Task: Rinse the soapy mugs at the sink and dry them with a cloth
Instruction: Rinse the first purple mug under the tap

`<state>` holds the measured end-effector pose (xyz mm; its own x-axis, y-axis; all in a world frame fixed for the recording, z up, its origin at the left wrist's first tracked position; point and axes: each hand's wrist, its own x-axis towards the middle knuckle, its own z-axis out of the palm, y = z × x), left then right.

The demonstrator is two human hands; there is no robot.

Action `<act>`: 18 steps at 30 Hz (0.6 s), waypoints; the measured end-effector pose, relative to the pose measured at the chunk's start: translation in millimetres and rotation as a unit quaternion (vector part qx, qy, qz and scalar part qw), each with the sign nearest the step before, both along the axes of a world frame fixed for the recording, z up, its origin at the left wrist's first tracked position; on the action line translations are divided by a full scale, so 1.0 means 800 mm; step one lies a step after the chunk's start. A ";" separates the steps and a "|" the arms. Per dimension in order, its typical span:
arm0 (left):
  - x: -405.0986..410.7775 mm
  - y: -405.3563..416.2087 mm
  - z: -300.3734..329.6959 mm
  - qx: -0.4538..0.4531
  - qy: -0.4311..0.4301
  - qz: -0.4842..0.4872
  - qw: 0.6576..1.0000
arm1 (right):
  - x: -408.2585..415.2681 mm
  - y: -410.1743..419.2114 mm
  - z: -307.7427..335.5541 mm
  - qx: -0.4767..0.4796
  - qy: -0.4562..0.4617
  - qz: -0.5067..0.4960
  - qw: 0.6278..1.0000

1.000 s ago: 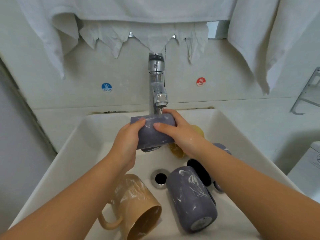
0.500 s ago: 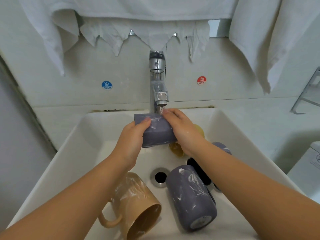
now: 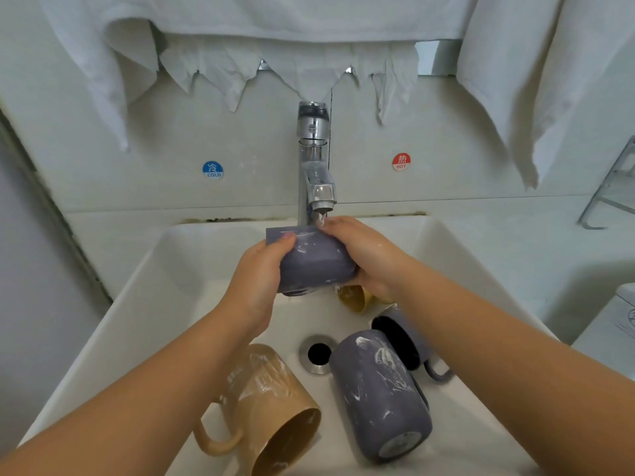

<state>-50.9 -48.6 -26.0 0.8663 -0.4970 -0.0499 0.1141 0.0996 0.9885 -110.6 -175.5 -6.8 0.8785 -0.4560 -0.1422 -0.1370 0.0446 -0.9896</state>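
Holding a purple mug (image 3: 314, 261) on its side under the tap (image 3: 314, 166) at the sink's (image 3: 144, 286) back edge, water running onto it; left hand (image 3: 256, 283) wraps its left end, right hand (image 3: 367, 254) cups the right end. Soapy tan mug (image 3: 271, 407) lies near the front edge, soapy purple mug (image 3: 381, 396) beside the drain (image 3: 318, 353), two more toward the right wall. White cloths (image 3: 275, 36) hang above

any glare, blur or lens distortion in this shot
Head view: soft, even light with faint shadows; small highlights on the chrome tap; wide-angle bending bows the sink rim and stretches the forearms; the held purple mug is sharp; the water stream looks slightly smeared.
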 end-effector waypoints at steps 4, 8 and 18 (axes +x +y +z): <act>0.001 0.001 -0.003 0.008 -0.022 -0.009 1.000 | -0.002 0.004 -0.009 -0.028 0.024 0.016 0.999; -0.002 -0.003 -0.007 0.022 -0.028 -0.010 0.999 | 0.003 0.011 -0.011 -0.052 0.004 -0.083 0.995; -0.008 -0.011 -0.005 0.016 0.018 0.018 1.000 | 0.001 0.015 -0.023 -0.217 -0.018 -0.108 0.970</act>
<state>-57.0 -57.5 -29.7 0.8810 -0.4629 -0.0975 0.1472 0.0724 0.9865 -109.4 -163.5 -25.2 0.7563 -0.6405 0.1334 -0.1359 -0.3532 -0.9256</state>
